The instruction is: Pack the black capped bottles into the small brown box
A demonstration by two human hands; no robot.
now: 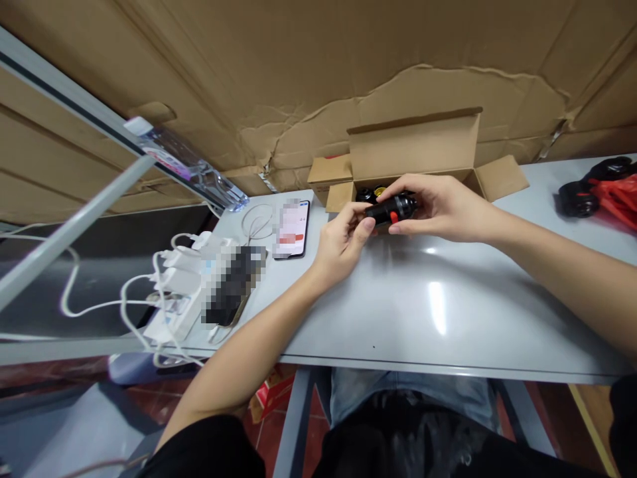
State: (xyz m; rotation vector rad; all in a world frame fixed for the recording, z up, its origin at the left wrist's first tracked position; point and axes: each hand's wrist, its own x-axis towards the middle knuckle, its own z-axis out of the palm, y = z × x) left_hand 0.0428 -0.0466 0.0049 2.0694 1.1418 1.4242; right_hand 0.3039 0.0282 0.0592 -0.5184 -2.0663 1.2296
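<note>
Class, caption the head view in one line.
Left hand and right hand hold a black cylindrical part by an open cardboard box.

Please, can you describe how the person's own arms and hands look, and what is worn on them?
Both the left hand and the right hand are bare, with no gloves, and I see no ring, watch or bracelet. The forearms are uncovered. A black sleeve shows at the bottom edge of the view on the left arm.

Here's the grey table [438, 312], and it's busy! An open cardboard box [413, 149] sits at the back, a phone [292, 229] lies beside a coil of white cable [257, 222], a blurred dark device [231, 285] rests against a white power strip [174, 292], and far right, black wheels [577, 199] sit on a red plastic bag [617, 202]!
</note>
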